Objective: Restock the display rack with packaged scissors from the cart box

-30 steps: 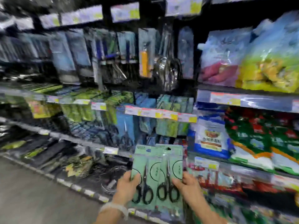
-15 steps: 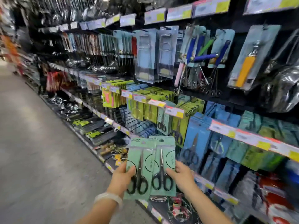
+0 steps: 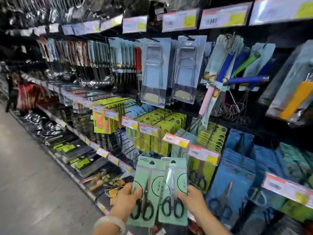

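I hold two pale green carded packs of black-handled scissors side by side in front of the display rack [image 3: 205,154]. My left hand [image 3: 126,199] grips the left scissors pack [image 3: 144,187] by its lower left edge. My right hand [image 3: 194,200] grips the right scissors pack [image 3: 173,189] by its lower right edge; this pack overlaps the left one slightly. Both packs stand upright, hang holes at the top. Just behind them hang matching green scissors packs [image 3: 180,150] and yellow-green ones [image 3: 157,131] on pegs. The cart box is out of view.
Blue scissors packs [image 3: 237,180] hang to the right, kitchen tools [image 3: 157,73] on the row above. Price tags [image 3: 176,139] line the peg fronts. The grey aisle floor [image 3: 30,175] stretches away to the left. A pale bracelet [image 3: 110,223] is on my left wrist.
My view has swung left along the rack and closer to the scissors pegs. Both hands keep hold of the two packs, which now sit lower right in front of the green and yellow packs.
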Motion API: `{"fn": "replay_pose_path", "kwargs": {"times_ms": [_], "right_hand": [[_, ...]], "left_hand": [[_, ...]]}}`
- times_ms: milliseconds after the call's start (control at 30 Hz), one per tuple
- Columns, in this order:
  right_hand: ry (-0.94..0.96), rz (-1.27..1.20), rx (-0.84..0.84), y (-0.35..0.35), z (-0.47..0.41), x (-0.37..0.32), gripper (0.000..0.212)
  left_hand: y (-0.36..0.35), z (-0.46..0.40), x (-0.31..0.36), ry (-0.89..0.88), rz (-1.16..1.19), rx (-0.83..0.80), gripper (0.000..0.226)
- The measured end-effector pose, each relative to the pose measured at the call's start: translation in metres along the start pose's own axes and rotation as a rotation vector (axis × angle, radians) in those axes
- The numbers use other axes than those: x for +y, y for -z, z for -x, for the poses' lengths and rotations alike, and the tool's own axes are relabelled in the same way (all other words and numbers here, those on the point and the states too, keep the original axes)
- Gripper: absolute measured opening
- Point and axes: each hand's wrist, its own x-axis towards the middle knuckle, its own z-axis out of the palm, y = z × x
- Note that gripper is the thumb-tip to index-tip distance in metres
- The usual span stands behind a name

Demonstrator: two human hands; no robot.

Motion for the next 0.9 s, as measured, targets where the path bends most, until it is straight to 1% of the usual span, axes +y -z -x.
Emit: {"fn": "replay_pose_path", "kwargs": {"times_ms": [67,100,133,167,200,233,267,300,433,500,600,633,667,733,767,833,900], "right_hand": [[-0.040,-0.032,0.042,0.000,-0.015,-0.007,0.016],[-0.052,-0.040,0.070,0.000,-0.024,-0.008,0.016],[-0.069,-0.043,0.101,-0.001,-0.032,-0.010,0.022],[-0.068,-0.053,0.130,-0.002,-0.041,-0.011,0.026],[-0.070,-0.068,0.164,-0.003,-0.048,-0.014,0.023],[-0.065,-0.081,0.198,-0.004,-0.053,-0.020,0.011],[-0.054,-0.091,0.235,-0.005,-0.056,-0.026,0.007],[-0.040,-0.105,0.263,-0.006,-0.059,-0.033,0.014],[-0.036,-0.137,0.357,-0.014,-0.068,-0.049,0.018],[-0.070,-0.148,0.394,-0.022,-0.068,-0.048,0.020],[-0.141,-0.161,0.427,-0.034,-0.068,-0.044,0.022],[-0.153,-0.168,0.439,-0.036,-0.069,-0.044,0.024],[-0.156,-0.179,0.444,-0.037,-0.070,-0.043,0.025],[-0.153,-0.175,0.460,-0.038,-0.073,-0.046,0.026],[-0.147,-0.180,0.471,-0.038,-0.076,-0.048,0.026],[-0.147,-0.237,0.488,-0.037,-0.082,-0.051,0.025],[-0.174,-0.268,0.482,-0.035,-0.086,-0.055,0.023]], "left_hand": [[0.003,-0.026,0.004,-0.026,-0.055,-0.084,0.006],[0.003,-0.038,0.009,-0.046,-0.089,-0.112,0.008],[0.005,-0.052,0.012,-0.053,-0.119,-0.137,0.016],[0.007,-0.066,0.014,-0.057,-0.151,-0.156,0.016],[0.008,-0.076,0.021,-0.069,-0.196,-0.182,0.010],[0.010,-0.085,0.027,-0.091,-0.245,-0.206,0.003],[0.011,-0.095,0.033,-0.116,-0.287,-0.233,0.006],[0.012,-0.105,0.038,-0.125,-0.314,-0.250,0.007],[0.017,-0.137,0.053,-0.116,-0.381,-0.370,0.006],[0.020,-0.153,0.052,-0.117,-0.396,-0.435,0.016],[0.019,-0.194,0.025,-0.126,-0.479,-0.464,0.048],[0.018,-0.201,0.019,-0.122,-0.464,-0.473,0.049],[0.018,-0.196,0.026,-0.120,-0.455,-0.490,0.042],[0.020,-0.178,0.043,-0.119,-0.435,-0.515,0.015],[0.021,-0.176,0.046,-0.114,-0.414,-0.528,0.007],[0.020,-0.178,0.046,-0.139,-0.393,-0.534,0.010],[0.020,-0.176,0.047,-0.150,-0.375,-0.546,0.009]]}}
